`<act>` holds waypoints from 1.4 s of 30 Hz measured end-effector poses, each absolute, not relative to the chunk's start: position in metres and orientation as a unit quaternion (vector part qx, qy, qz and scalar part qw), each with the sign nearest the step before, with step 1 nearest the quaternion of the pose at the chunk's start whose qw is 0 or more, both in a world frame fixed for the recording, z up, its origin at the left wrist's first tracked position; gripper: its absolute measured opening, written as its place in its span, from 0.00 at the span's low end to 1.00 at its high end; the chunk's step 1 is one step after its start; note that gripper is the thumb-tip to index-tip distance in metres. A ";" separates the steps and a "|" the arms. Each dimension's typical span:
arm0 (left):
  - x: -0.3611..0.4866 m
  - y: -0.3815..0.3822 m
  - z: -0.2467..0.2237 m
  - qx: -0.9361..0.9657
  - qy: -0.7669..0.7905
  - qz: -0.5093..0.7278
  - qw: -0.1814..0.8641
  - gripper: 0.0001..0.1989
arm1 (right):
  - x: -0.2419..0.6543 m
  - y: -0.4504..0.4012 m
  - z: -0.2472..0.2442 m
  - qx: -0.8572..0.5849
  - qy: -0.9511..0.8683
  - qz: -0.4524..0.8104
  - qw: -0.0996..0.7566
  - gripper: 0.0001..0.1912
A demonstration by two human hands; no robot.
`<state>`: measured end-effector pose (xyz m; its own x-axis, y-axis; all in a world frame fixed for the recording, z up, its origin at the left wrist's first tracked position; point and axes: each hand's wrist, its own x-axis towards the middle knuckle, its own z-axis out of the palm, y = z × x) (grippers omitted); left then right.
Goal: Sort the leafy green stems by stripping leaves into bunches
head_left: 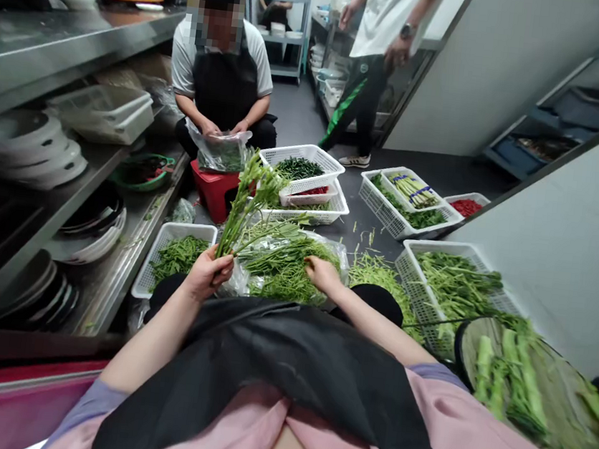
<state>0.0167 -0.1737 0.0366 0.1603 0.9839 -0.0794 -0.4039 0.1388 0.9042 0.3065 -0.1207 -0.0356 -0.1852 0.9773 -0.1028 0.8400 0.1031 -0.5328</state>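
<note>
My left hand (208, 272) is closed around the lower ends of a bunch of leafy green stems (251, 201), which stands upright with its leaves at the top. To the right, my right hand (323, 276) has its fingers pinched together at the edge of a pile of thin green stems (290, 259). Whatever those fingers hold is too small to make out. Under the pile, clear plastic (239, 281) is spread before my knees. A white basket of green leaves (144, 264) is just left of my left hand.
Cut stem pieces (375, 273) lie on the floor at right. Beyond are stacked white baskets (333, 217) and a basket holding bundled stalks (414, 192). A round board with thick stalks (557, 383) is near my right elbow. A co-worker (224, 72) sits opposite; another person (384, 54) stands behind.
</note>
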 end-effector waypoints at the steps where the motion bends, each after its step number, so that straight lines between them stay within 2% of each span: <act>1: 0.017 -0.174 0.037 0.389 0.373 0.529 0.655 0.16 | 0.309 -0.117 -0.020 -0.619 -0.715 0.248 0.212 0.11; 3: 0.017 -0.174 0.037 0.391 0.373 0.528 0.655 0.16 | 0.315 -0.109 0.018 -0.572 -0.657 0.301 0.389 0.10; 4: 0.018 -0.174 0.037 0.392 0.374 0.527 0.655 0.16 | 0.317 -0.106 0.036 -0.538 -0.622 0.348 0.450 0.12; 6: 0.019 -0.173 0.037 0.396 0.376 0.524 0.654 0.17 | 0.317 -0.100 0.068 -0.479 -0.562 0.448 0.505 0.18; 9: 0.020 -0.173 0.038 0.403 0.378 0.520 0.651 0.17 | 0.309 -0.094 0.093 -0.434 -0.517 0.530 0.513 0.24; 13: 0.020 -0.175 0.039 0.409 0.390 0.511 0.648 0.17 | 0.300 -0.091 0.090 -0.426 -0.507 0.541 0.519 0.25; 15: 0.021 -0.176 0.040 0.412 0.399 0.509 0.642 0.17 | 0.299 -0.093 0.084 -0.436 -0.528 0.491 0.539 0.23; 20: 0.030 -0.178 0.047 0.424 0.433 0.493 0.624 0.19 | 0.315 -0.092 0.073 -0.469 -0.628 0.265 0.561 0.14; 24: 0.034 -0.178 0.049 0.421 0.452 0.484 0.620 0.20 | 0.337 -0.072 0.051 -0.529 -0.461 0.332 0.630 0.15; 26: 0.032 -0.177 0.049 0.418 0.450 0.489 0.620 0.20 | 0.343 -0.067 0.032 -0.551 -0.436 0.388 0.597 0.14; 28: 0.030 -0.176 0.048 0.416 0.447 0.492 0.621 0.20 | 0.343 -0.070 0.012 -0.558 -0.541 0.424 0.465 0.09; 30: 0.028 -0.175 0.047 0.414 0.446 0.496 0.620 0.21 | 0.336 -0.082 -0.001 -0.552 -0.671 0.390 0.306 0.06; 32: 0.028 -0.173 0.047 0.413 0.449 0.499 0.615 0.21 | 0.330 -0.098 -0.001 -0.560 -0.744 0.284 0.227 0.10; 33: 0.028 -0.173 0.047 0.413 0.452 0.498 0.614 0.21 | 0.328 -0.106 0.005 -0.572 -0.757 0.217 0.231 0.12; 35: 0.028 -0.171 0.046 0.417 0.456 0.489 0.615 0.20 | 0.325 -0.118 0.028 -0.579 -0.757 0.083 0.291 0.16; 37: 0.030 -0.170 0.045 0.421 0.457 0.480 0.619 0.21 | 0.324 -0.123 0.055 -0.533 -0.773 -0.025 0.344 0.18; 38: 0.030 -0.169 0.045 0.422 0.457 0.477 0.621 0.21 | 0.322 -0.122 0.067 -0.489 -0.799 -0.057 0.344 0.18; 42: 0.034 -0.168 0.047 0.424 0.456 0.471 0.626 0.21 | 0.312 -0.105 0.085 -0.332 -0.917 -0.074 0.207 0.14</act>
